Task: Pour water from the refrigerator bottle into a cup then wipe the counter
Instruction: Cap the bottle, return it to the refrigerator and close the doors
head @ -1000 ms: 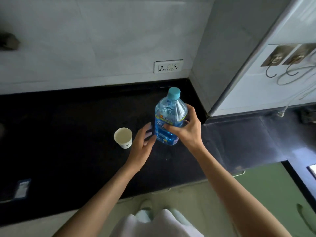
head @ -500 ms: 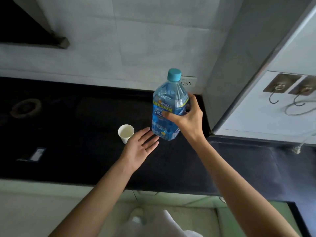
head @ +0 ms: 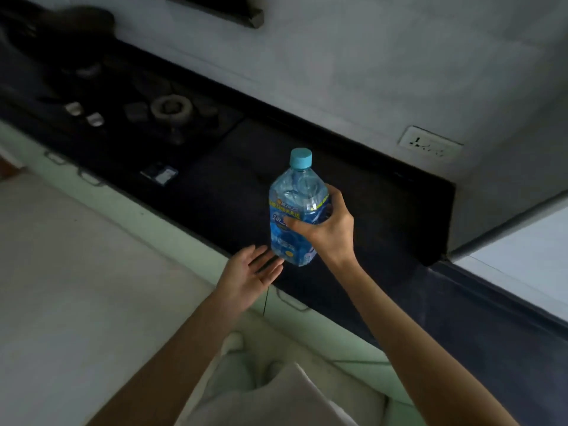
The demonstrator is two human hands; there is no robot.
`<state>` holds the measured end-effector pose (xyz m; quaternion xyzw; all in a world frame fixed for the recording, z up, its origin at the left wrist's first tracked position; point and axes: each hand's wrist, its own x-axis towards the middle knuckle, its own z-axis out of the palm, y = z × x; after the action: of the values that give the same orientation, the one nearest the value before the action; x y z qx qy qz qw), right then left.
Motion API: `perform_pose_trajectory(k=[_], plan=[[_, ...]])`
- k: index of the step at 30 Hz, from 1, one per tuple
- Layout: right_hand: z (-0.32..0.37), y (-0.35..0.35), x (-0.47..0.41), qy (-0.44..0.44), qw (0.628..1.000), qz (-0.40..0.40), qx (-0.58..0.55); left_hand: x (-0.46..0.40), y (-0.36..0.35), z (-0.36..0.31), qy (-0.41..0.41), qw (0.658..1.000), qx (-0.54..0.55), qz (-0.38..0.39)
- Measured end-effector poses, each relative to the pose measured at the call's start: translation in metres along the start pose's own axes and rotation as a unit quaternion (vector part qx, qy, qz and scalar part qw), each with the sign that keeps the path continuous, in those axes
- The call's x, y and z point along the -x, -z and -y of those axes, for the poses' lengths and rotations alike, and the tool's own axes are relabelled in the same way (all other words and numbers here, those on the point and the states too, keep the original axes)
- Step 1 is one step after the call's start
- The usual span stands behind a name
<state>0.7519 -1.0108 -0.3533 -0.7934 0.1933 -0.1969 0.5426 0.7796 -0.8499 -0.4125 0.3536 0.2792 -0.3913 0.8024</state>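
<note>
Dark stone counter [head: 215, 192] runs diagonally from upper left to right, backed by a pale wall, with green cabinet fronts [head: 172, 229] below its near edge. At far left sits a gas hob burner [head: 171, 108]; a small flat card-like item [head: 159, 173] lies on the counter just right of it, its print too blurred to read. The left hand [head: 250, 273] is empty, fingers spread and palm up, positioned at the counter edge just below and left of the bottle base, close to it but apparently not touching. The bottle [head: 296, 215] is held clear of the counter, long axis near vertical, light blue cap [head: 301, 157] still on and pointing up. The right hand [head: 327, 226] is wrapped around the bottle's mid-body from the right, thumb across the front label. The label is blue with a yellow-green band bearing non-Latin characters; these cannot be read reliably. A wall socket [head: 430, 146] is mounted at right. No cup is in view. Judgement: the cap lies above both hands, and the free left hand is the one available to unscrew it before pouring.
</note>
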Motion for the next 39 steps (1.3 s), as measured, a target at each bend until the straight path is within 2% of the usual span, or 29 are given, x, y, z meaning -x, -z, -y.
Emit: perform_pose_trajectory(k=[8,15,21,28,39], plan=[[0.029,-0.114,0.016,0.028,0.991,0.129,-0.011,0.038,0.087,-0.046,-0.079,0.986,0.123,-0.085],[0.072,-0.233,0.044,0.067,0.975,0.211,-0.015,0.082,0.175,-0.106,-0.137,0.963,0.212,-0.097],[0.115,-0.338,0.075,0.096,0.955,0.277,-0.048,0.123,0.253,-0.162,-0.183,0.944,0.249,-0.120],[0.161,-0.446,0.114,0.136,0.915,0.373,-0.079,0.171,0.330,-0.208,-0.252,0.907,0.306,-0.145],[0.219,-0.601,0.171,0.182,0.832,0.518,-0.082,0.221,0.435,-0.262,-0.339,0.821,0.422,-0.181]])
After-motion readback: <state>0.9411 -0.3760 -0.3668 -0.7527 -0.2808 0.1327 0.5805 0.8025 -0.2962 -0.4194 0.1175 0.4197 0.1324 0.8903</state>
